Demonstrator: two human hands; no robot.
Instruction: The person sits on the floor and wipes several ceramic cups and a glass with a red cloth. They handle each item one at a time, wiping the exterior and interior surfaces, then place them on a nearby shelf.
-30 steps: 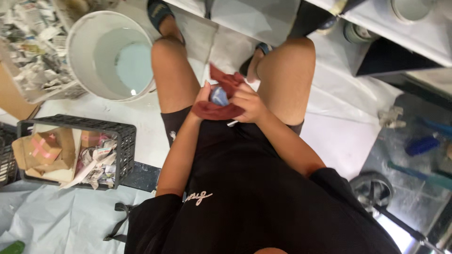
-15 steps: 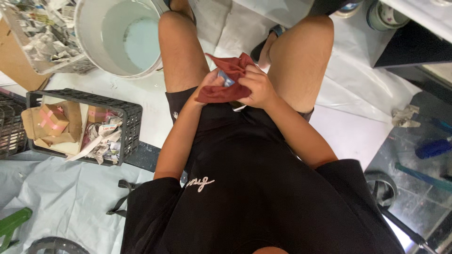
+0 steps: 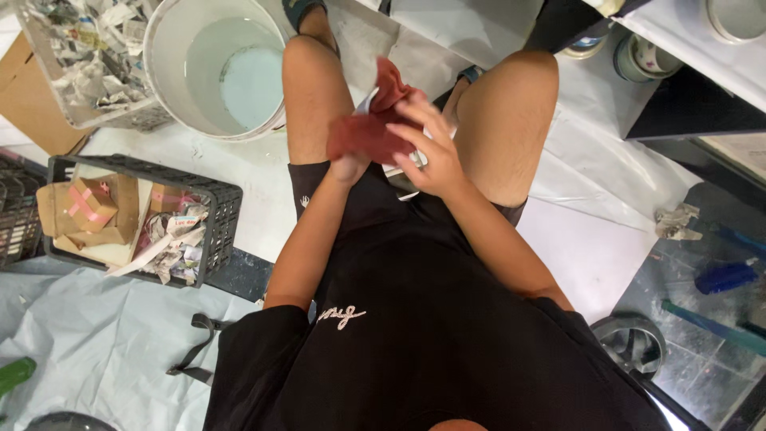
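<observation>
I sit with both hands together above my lap, between my knees. A dark red cloth (image 3: 369, 128) is bunched over my left hand (image 3: 349, 166), which grips it from below. My right hand (image 3: 428, 152) presses against the cloth from the right, fingers spread over it. A small whitish object (image 3: 399, 169) shows just under the cloth's edge; what it is I cannot tell. The blue-and-white thing seen earlier in the cloth is hidden now.
A large white bucket (image 3: 163, 56) with pale liquid stands on the floor at upper left. A black plastic crate (image 3: 219, 215) holds taped cardboard boxes and paper scraps. A clear bin of shredded paper (image 3: 76, 56) is at far left. White shelving (image 3: 702, 48) and tins are at upper right.
The cloth has been lifted and turned upward, now covering the blue-and-white object. My right fingers have opened out over the cloth.
</observation>
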